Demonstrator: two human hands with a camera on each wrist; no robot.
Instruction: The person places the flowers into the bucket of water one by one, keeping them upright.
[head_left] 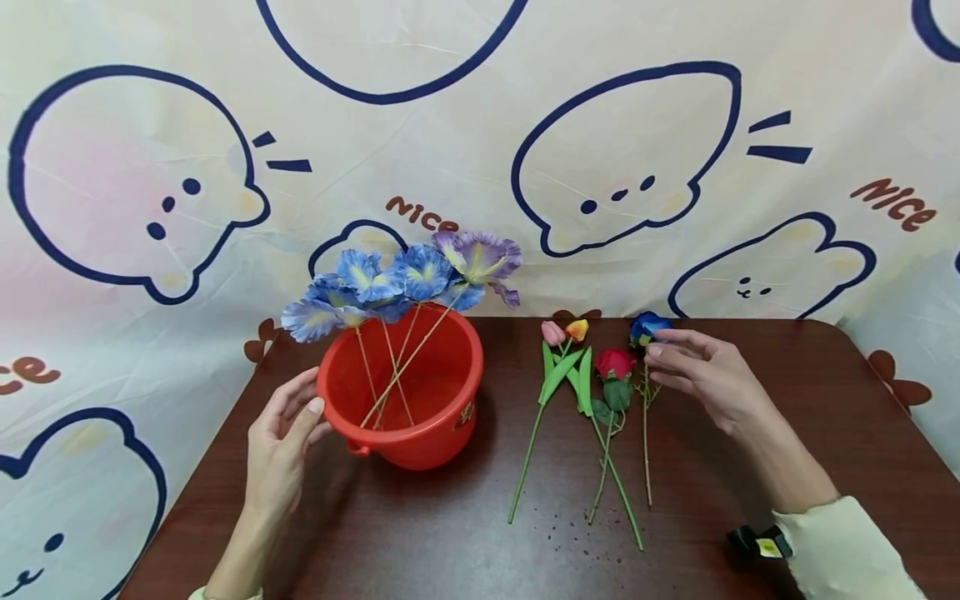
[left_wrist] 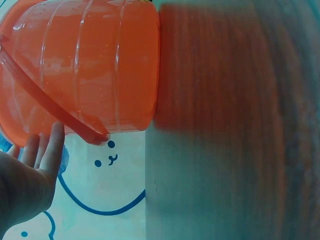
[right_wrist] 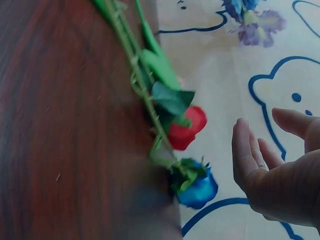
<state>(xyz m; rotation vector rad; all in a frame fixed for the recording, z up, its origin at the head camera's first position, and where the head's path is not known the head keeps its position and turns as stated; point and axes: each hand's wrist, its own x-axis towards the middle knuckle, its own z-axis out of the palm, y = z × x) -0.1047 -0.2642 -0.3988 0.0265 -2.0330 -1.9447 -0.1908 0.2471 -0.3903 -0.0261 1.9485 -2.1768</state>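
Observation:
A red bucket [head_left: 442,446] stands tilted toward me on the left half of the table, holding several artificial irises, blue ones [head_left: 375,279] and a purple one [head_left: 483,257]. Its left side has my left hand [head_left: 281,450] beside it, thumb at the rim and fingers extended. The left wrist view shows those straight fingers by the bucket's handle [left_wrist: 50,102]. At the right, my right hand [head_left: 712,379] reaches to the blue rose [head_left: 648,327]; in the right wrist view a gap separates its loosely bent fingers from the bloom [right_wrist: 202,190]. Nothing is held there.
Left of the blue rose lie a red rose [head_left: 615,364], a pink tulip [head_left: 552,333] and a yellow-orange tulip [head_left: 577,330], stems toward me. Dark crumbs [head_left: 570,537] dot the table [head_left: 420,542]. A patterned cloth [head_left: 420,150] hangs behind the far edge.

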